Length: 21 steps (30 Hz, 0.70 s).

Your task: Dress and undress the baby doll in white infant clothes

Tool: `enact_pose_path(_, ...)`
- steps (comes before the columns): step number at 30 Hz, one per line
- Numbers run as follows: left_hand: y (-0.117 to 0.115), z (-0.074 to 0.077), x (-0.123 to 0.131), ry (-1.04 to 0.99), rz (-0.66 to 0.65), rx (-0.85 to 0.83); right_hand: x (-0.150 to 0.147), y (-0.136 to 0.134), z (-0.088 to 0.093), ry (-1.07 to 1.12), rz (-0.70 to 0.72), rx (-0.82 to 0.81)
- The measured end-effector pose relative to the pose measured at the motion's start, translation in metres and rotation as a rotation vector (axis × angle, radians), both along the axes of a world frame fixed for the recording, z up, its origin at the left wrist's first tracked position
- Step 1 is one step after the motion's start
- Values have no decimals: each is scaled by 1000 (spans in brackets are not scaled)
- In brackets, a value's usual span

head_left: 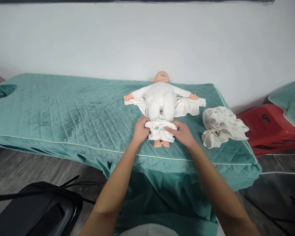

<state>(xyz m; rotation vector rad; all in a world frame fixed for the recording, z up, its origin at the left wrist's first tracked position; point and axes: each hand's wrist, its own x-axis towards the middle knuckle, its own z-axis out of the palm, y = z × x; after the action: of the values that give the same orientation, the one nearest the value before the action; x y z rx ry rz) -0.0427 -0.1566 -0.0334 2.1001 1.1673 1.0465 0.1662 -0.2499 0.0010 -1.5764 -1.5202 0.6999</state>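
Note:
A baby doll (pixel 161 96) with a white cloth body lies on its back, arms spread, head toward the wall. Patterned white pants (pixel 159 129) are bunched around its lower legs, with both feet showing below. My left hand (pixel 141 130) grips the left edge of the pants' waistband. On the other side, my right hand (pixel 183 132) pinches the waistband's right edge, thumb across the front. An opened white top (pixel 188 106) is spread beneath the doll, its sleeves under the doll's hands.
The doll lies on a bed with a green quilted cover (pixel 93 111). A crumpled patterned cloth (pixel 222 126) lies to the right, near a red plastic stool (pixel 270 127). A black case-like object (pixel 39 209) stands at the lower left. The wall borders the bed's far side.

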Motion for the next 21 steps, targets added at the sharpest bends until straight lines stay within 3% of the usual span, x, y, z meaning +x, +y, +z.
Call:
enact_pose_path(5,-6,2,-2,-43,-61,-11,-2,0,5,-79,9,-3)
enact_pose_path(12,-50,7,-18,38,-154,13,0,14,-3,-86,-53,57)
enact_pose_path(17,-78,8,-27,116,-350,21,-2,9,-2,-54,-97,35)
enact_pose_path(21,-89,-4,-15,176,-233,158,-7,0,0,-99,-74,64)
